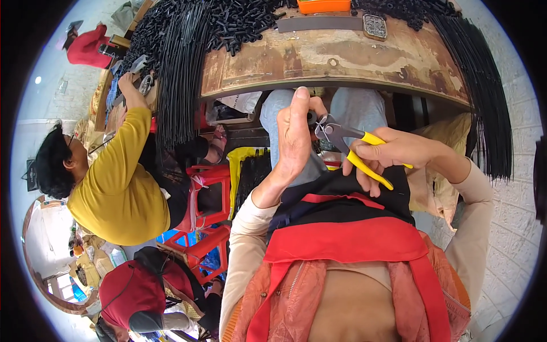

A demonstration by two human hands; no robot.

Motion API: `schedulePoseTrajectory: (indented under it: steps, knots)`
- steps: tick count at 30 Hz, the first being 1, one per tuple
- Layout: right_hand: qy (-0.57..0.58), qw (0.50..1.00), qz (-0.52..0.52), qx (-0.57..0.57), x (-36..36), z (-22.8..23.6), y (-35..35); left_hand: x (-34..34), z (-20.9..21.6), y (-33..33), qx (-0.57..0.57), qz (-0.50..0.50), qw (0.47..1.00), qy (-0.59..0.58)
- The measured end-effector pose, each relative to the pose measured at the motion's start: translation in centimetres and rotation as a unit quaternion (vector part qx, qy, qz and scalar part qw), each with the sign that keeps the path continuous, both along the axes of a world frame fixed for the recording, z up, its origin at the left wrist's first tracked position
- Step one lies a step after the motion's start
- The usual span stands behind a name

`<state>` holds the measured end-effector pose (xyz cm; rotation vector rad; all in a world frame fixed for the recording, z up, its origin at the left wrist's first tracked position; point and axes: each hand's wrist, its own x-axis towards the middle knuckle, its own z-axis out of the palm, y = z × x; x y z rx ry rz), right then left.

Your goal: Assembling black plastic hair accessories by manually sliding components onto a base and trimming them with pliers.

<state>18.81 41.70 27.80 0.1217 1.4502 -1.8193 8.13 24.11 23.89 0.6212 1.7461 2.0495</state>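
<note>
Just off the near edge of the bench point(342, 57), above the knees point(354, 107): cutters point(342, 138) with dark metal jaws and yellow grips point(371, 174), slanting, and a short black tube point(311, 117) beside the jaw end. Right hand point(394, 151) wrapped round the grips, thumb on top, fingers hooked beneath; grips spread apart. Left hand point(295, 131) clamped on the tube, thumb raised, curled fingers partly hiding the piece. Contact between jaws and tube: too small to tell. For the cutters, likely stiff and solid handling, heavier toward the metal head, with fair purchase on the smooth grips; best to take hold well back, fingers clear of the jaws. For the tube, probably very light, firm or slightly rubbery, not fragile, but apt to roll or slip; best to pinch at mid-length, leaving the end toward the jaws free. Toward the far left corner, more tubes point(245, 25) in a loose heap; over the near edge at left and over the right end, long black strands point(183, 74), likely limp and quick to tangle. By the far edge, a small tin point(374, 27) and an orange tray point(323, 7).
</note>
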Motion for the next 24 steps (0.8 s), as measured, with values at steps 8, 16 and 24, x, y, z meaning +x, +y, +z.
schedulePoseTrajectory:
  steps: [8,16,24]
  knots:
    - [0.019,1.0,-0.005,-0.02,-0.2,-2.5,-0.6,-0.6,-0.1,0.2,0.005,-0.013,0.999,-0.05]
    - [0.058,0.982,-0.053,0.17,-0.7,-1.0,-0.1,-1.4,-1.0,1.8,-0.037,0.067,0.992,0.097]
    - [0.52,0.632,-0.201,0.538,-8.3,-4.3,11.8,-5.1,1.1,0.9,0.155,-0.014,0.982,0.108]
